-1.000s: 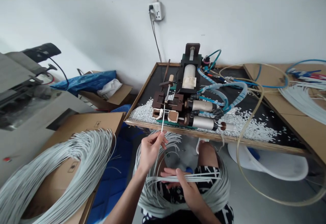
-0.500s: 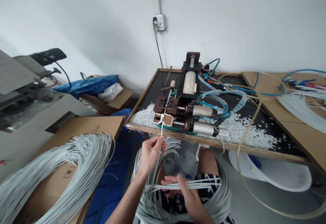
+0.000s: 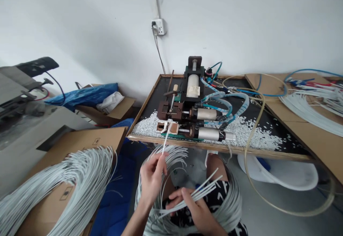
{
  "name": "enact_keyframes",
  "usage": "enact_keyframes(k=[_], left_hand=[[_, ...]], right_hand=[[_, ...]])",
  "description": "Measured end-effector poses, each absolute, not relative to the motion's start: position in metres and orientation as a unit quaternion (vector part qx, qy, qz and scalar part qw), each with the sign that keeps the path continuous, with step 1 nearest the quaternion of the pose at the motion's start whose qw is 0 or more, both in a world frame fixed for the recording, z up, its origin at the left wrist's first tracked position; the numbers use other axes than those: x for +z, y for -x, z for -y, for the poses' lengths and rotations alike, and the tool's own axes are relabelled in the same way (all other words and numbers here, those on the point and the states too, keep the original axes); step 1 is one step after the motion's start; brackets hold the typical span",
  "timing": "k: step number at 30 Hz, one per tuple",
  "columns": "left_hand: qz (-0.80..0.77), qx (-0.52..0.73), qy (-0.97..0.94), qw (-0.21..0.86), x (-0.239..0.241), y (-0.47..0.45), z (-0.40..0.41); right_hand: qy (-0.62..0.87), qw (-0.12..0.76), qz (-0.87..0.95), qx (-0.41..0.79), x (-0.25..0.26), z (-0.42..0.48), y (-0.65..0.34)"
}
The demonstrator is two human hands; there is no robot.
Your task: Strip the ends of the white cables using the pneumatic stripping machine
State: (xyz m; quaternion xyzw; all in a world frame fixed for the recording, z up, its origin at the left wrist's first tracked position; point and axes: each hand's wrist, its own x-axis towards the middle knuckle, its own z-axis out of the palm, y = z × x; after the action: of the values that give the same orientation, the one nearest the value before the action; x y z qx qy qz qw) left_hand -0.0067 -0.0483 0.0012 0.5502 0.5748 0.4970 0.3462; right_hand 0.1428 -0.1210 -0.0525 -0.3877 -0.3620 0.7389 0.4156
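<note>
My left hand [image 3: 151,175] pinches a single white wire [image 3: 165,141] whose tip reaches the jaws of the small pneumatic machine [image 3: 184,116] on the black-topped table [image 3: 268,152]. My right hand [image 3: 193,207] lies in my lap, closed on a bundle of white wire ends [image 3: 203,189] fanned out to the upper right. A coil of the same white wire [image 3: 230,207] rests across my legs.
White wire scraps [image 3: 252,136] litter the table around the machine, with blue air hoses [image 3: 230,98] and a clear tube [image 3: 249,150]. A large wire coil [image 3: 64,182] sits on a cardboard box at left. More wires [image 3: 308,107] lie at right. A white basin [image 3: 281,173] stands under the table.
My left hand has drawn back toward me, tilting the single wire. The bundle in my right hand has swung from level to pointing up and right. The camera view shifted slightly.
</note>
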Motion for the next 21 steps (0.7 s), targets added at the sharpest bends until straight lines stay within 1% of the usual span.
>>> enact_keyframes(k=[1, 3, 5, 7, 8, 10, 12, 14, 16, 18, 21], left_hand=[[-0.556, 0.466, -0.596, 0.344, 0.003, 0.009, 0.053], [-0.503, 0.36, -0.705, 0.347, 0.007, 0.013, 0.057], [-0.475, 0.281, -0.773, 0.313, 0.007, 0.015, 0.054], [-0.49, 0.282, -0.78, 0.268, 0.005, 0.016, 0.048], [-0.499, 0.293, -0.77, 0.27, 0.005, 0.015, 0.045], [-0.486, 0.282, -0.755, 0.337, 0.007, 0.01, 0.043], [-0.436, 0.235, -0.762, 0.418, 0.013, 0.003, 0.043], [-0.394, 0.196, -0.768, 0.465, 0.019, -0.005, 0.045], [-0.399, 0.206, -0.754, 0.48, 0.023, -0.012, 0.046], [-0.434, 0.248, -0.722, 0.478, 0.025, -0.014, 0.046], [-0.439, 0.259, -0.717, 0.476, 0.025, -0.015, 0.048]], right_hand=[[0.376, 0.413, 0.366, 0.745, -0.05, 0.121, -0.143], [0.354, 0.399, 0.379, 0.756, -0.045, 0.122, -0.145], [0.336, 0.378, 0.401, 0.764, -0.039, 0.121, -0.146], [0.315, 0.355, 0.412, 0.778, -0.032, 0.118, -0.148], [0.305, 0.344, 0.416, 0.784, -0.029, 0.116, -0.149], [0.285, 0.331, 0.423, 0.794, -0.024, 0.111, -0.15], [0.273, 0.326, 0.432, 0.795, -0.02, 0.106, -0.149], [0.276, 0.336, 0.433, 0.789, -0.017, 0.103, -0.147], [0.294, 0.363, 0.427, 0.774, -0.016, 0.103, -0.147], [0.313, 0.38, 0.413, 0.766, -0.017, 0.105, -0.148], [0.32, 0.355, 0.408, 0.778, -0.02, 0.109, -0.15]])
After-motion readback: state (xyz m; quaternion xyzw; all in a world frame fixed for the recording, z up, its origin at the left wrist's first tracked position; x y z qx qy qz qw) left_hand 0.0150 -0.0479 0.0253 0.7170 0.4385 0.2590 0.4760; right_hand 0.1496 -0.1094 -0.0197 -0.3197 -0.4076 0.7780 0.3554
